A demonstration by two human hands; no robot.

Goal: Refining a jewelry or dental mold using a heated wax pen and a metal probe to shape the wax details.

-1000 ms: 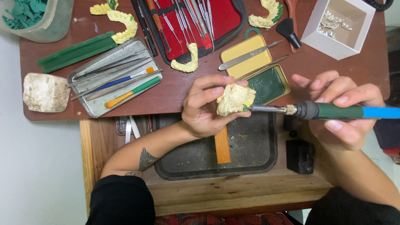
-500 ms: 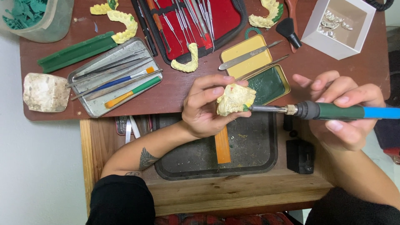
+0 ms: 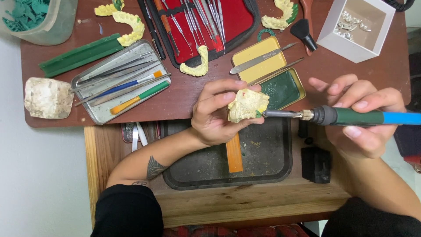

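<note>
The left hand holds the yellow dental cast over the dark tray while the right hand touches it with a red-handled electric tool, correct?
Not quite. In the head view the electric tool in the right hand has a green and blue handle, not red. The rest stands: the left hand holds the yellow dental cast over the dark tray, the tool's tip at it.

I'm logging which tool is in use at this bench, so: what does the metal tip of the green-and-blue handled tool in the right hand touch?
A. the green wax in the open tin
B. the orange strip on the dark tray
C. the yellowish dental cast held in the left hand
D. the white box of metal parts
C: the tool in the right hand meets the edge of the dental cast, which the left hand grips above the dark tray.
</note>
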